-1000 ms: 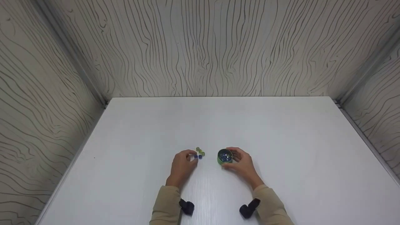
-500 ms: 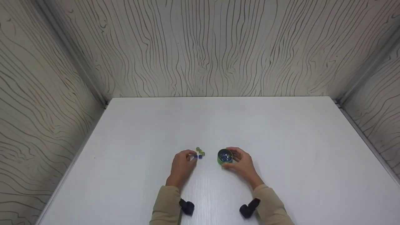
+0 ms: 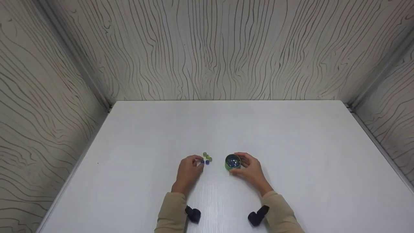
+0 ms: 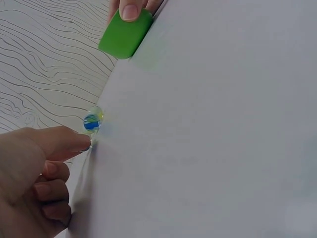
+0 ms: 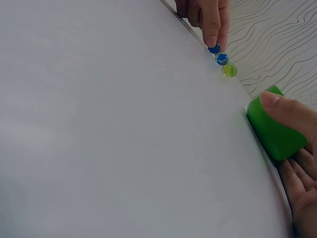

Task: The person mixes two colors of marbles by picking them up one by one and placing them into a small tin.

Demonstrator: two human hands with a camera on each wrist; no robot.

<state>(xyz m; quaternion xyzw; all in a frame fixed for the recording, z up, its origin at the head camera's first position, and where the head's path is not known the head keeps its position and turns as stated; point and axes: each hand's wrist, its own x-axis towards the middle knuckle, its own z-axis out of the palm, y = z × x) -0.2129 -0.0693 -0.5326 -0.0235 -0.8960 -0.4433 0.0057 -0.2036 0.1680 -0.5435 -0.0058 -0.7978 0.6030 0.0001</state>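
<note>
My left hand [image 3: 189, 170] pinches a blue glass marble [image 5: 214, 48] between thumb and forefinger, down at the table. Right beside its fingertips lies another blue marble [image 3: 207, 162]. Several yellow-green marbles [image 3: 210, 159] sit just beyond in a short row. To the right, my right hand [image 3: 250, 170] grips a small green cup [image 5: 275, 130] around its side, thumb in front and fingers behind. The cup stands upright on the table, and shiny dark-blue and greenish marbles [image 3: 233, 161] show inside it in the head view.
The white table [image 3: 145, 129] extends around both hands. Walls with a wood-grain line pattern [image 3: 207, 48] rise at its back and sides. Small black cameras [image 3: 194, 215] are strapped at both wrists over beige sleeves [image 3: 171, 210].
</note>
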